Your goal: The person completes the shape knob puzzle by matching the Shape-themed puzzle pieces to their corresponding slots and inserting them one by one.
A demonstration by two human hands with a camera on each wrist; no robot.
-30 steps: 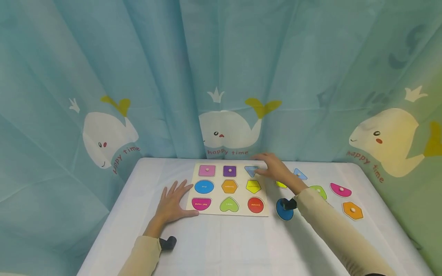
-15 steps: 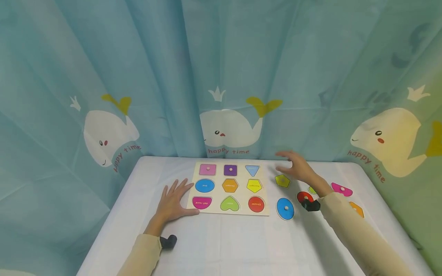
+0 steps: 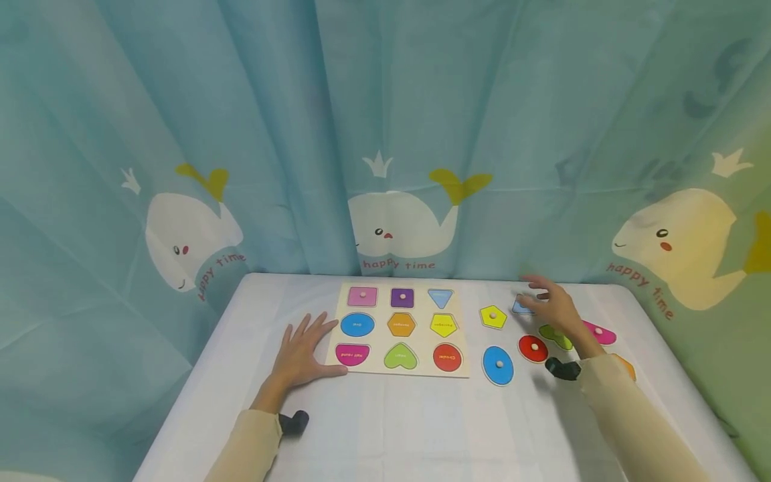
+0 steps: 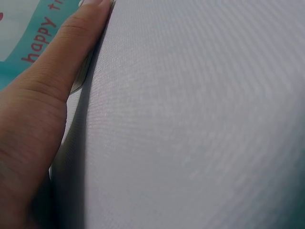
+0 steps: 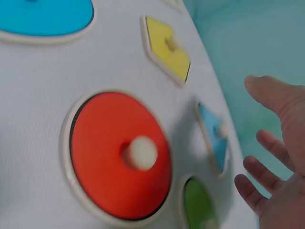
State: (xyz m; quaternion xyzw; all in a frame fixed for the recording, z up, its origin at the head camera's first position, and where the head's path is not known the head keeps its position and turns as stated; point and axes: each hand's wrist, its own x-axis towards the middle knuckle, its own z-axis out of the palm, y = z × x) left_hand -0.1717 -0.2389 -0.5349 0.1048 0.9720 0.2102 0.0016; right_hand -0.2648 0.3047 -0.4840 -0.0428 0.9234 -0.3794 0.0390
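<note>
My left hand [image 3: 295,358] rests spread at the left edge of a cream shape-puzzle board [image 3: 378,343], its thumb by the near corner. In the left wrist view, the thumb [image 4: 62,57] lies extended. My right hand [image 3: 557,311] hovers over a light-blue triangle knob piece [image 3: 519,307], fingers apart, holding nothing. In the right wrist view, that triangle [image 5: 213,133] lies on the table below the fingers. On the board sit a pink rectangle piece [image 3: 354,299] and a purple square piece [image 3: 396,293], both knobbed. The other slots show printed shapes, including a light-blue triangle.
Around the right hand lie a yellow pentagon [image 3: 489,321], blue oval [image 3: 490,371], red circle [image 3: 527,345], green heart [image 3: 557,337], magenta half-round [image 3: 605,338] and orange hexagon [image 3: 629,368], partly covered by the sleeve. A curtain [image 3: 289,221] hangs behind the table.
My right hand has moved right from the board's triangle slot, past the yellow pentagon, to over the light-blue triangle piece. My left hand has stayed in place.
</note>
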